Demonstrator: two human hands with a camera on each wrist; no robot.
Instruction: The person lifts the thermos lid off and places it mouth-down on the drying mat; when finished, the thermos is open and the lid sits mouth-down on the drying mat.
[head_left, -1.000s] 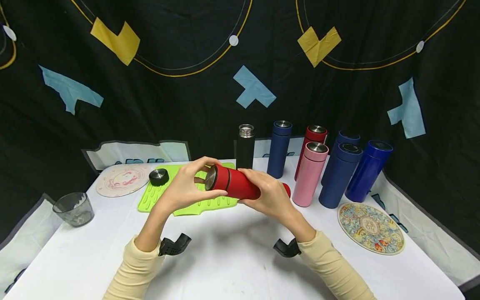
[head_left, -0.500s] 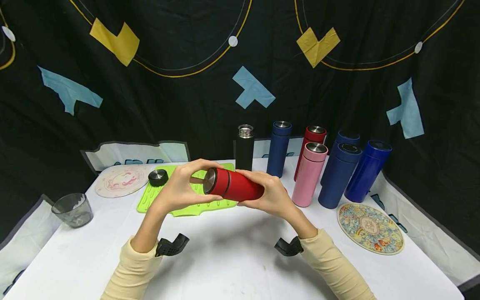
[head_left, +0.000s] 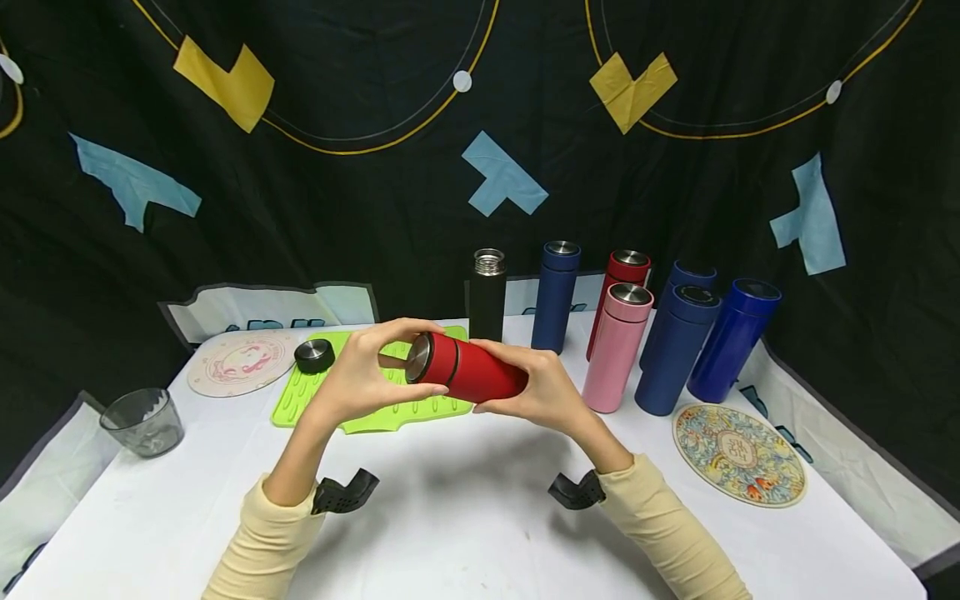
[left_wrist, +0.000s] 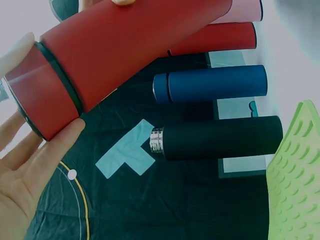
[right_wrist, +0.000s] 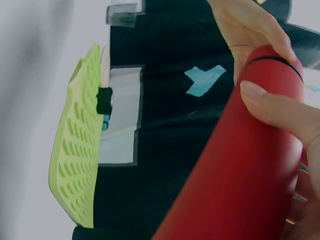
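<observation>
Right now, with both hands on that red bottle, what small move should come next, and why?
Perhaps the left hand should twist the cap it pinches, since the right hand grips the tilted red bottle by its body and the nearby black bottle stands uncapped.

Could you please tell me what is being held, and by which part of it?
A tilted red bottle: the left hand grips its capped end, and the right hand grips its body.

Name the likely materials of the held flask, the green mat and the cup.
Held flask: even, matte red coat, possibly over metal; its lid top shines silver like steel.
Green mat: dull, with moulded ridges, suggesting silicone or soft plastic.
Cup: smoky and see-through; glass or clear plastic, I can't tell which.
</observation>
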